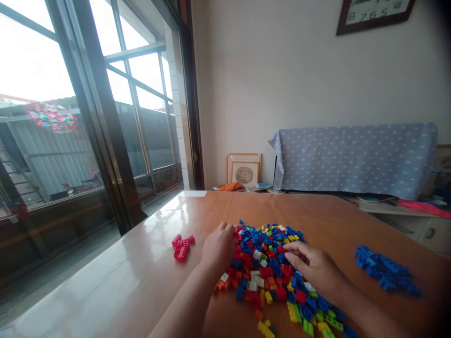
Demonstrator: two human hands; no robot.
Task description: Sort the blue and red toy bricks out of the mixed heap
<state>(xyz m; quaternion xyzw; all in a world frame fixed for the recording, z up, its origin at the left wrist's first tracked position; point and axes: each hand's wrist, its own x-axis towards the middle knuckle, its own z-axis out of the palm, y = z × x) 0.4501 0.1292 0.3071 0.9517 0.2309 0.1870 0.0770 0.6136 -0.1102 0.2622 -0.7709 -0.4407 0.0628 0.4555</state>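
Observation:
A mixed heap of toy building bricks (pixel 267 271) in red, blue, yellow, green, orange and white spreads across the middle of the table. At the heap's left edge is my left hand (pixel 220 246), back upward and fingertips hidden, so any brick in it cannot be made out. My right hand (pixel 312 265) rests over the heap's right side, thumb and forefinger apart, their tips close to red and blue bricks. A small group of pinkish-red bricks (pixel 182 249) lies apart on the left. Farther right sits a separate pile of blue bricks (pixel 386 270).
The glossy brown table (pixel 303 209) reflects window light on its left side. Beyond it stand framed pictures (pixel 244 171) and a bluish dotted cloth (pixel 352 159) draped over something. A glass door (pixel 141 117) is to the left; a wall clock (pixel 375 14) hangs upper right.

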